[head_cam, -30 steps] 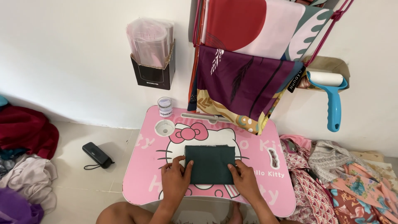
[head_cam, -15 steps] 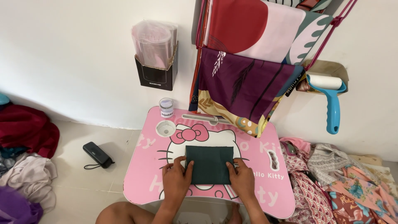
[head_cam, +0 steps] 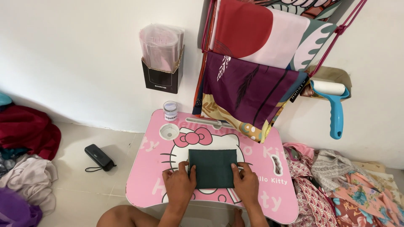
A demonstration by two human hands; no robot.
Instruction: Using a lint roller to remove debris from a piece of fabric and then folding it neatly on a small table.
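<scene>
Folded dark green cloth (head_cam: 212,168) sits mid pink lap table (head_cam: 147,176); left hand (head_cam: 179,185) and right hand (head_cam: 245,184) press flat on its edges; small jar (head_cam: 170,110) at table's far-left corner; lint roller (head_cam: 335,105) hangs beyond it.

Dark green cloth (head_cam: 212,168), folded into a flat rectangle, square-on at the pink desk's (head_cam: 147,176) middle

left hand (head_cam: 180,185): flat, palm down, fingers extended | right hand (head_cam: 245,184): flat, palm down, fingers extended
</scene>
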